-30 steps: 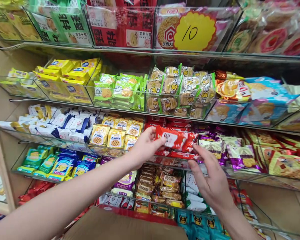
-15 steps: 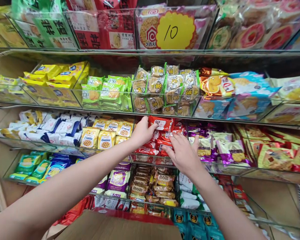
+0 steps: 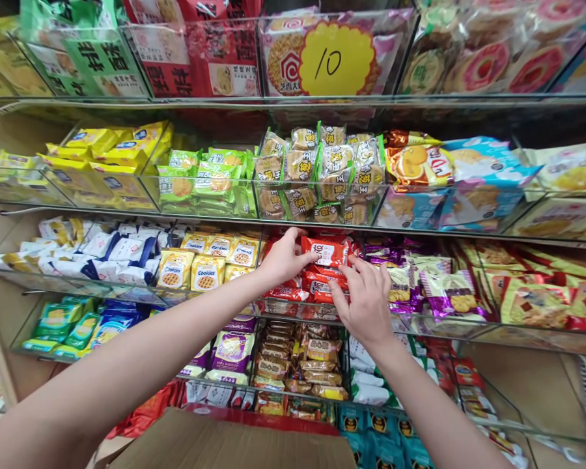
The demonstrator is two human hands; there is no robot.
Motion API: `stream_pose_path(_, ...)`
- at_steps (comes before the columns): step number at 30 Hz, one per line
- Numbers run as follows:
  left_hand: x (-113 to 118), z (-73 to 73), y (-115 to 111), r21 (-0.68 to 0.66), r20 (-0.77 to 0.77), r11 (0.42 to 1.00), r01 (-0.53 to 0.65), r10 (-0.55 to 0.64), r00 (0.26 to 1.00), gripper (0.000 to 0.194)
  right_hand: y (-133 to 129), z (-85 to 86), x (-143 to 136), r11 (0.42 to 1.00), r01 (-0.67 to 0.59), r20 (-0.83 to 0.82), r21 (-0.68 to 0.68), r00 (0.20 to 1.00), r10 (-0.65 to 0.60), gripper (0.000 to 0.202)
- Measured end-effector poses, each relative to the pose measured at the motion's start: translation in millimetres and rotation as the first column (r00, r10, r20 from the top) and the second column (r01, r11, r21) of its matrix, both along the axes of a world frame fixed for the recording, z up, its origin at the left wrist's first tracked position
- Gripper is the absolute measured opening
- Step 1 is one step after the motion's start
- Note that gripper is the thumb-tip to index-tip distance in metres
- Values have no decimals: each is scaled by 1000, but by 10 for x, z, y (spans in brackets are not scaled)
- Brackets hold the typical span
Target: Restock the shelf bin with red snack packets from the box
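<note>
Red snack packets (image 3: 325, 284) fill a clear bin in the middle of the third shelf. On top of them lies one red packet (image 3: 325, 251) with a white label, between my two hands. My left hand (image 3: 286, 257) grips its left end, thumb on the front and fingers partly hidden behind. My right hand (image 3: 364, 296) is at the packet's right end, with its fingertips against that end and its thumb lower, over the red packets below; its fingers are apart.
Yellow cookie packs (image 3: 208, 272) sit left of the red ones, purple packs (image 3: 403, 286) right. A glass shelf edge (image 3: 322, 225) runs just above my hands. An open cardboard box (image 3: 229, 443) is below, near me.
The top red packet and my left hand have moved slightly right and down. My right hand has shifted a little right, and its fingertips now meet the packet's right end.
</note>
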State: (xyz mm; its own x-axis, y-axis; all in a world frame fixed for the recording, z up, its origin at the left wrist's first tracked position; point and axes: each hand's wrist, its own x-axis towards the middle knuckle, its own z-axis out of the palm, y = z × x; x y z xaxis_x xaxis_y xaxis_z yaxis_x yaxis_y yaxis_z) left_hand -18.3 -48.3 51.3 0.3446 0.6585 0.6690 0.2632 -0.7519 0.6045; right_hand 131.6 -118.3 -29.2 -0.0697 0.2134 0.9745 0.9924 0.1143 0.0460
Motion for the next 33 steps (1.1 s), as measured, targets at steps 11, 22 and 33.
stream_pose_path(11, 203, 63, 33, -185, 171, 983, 19, 14, 985, 12, -19, -18, 29, 1000, 26, 41, -15, 999, -25, 33)
stream_pose_path(22, 393, 204, 125, -510, 492, 847, 147, 148, 858, 13, 3, -22, 17, 997, 49, 102, -53, 994, -44, 29)
stream_pose_path(33, 439, 136, 124, -356, 203, 934, 28, 48, 978, 10, -1, -18, 23, 994, 42, 94, -98, 995, -33, 28)
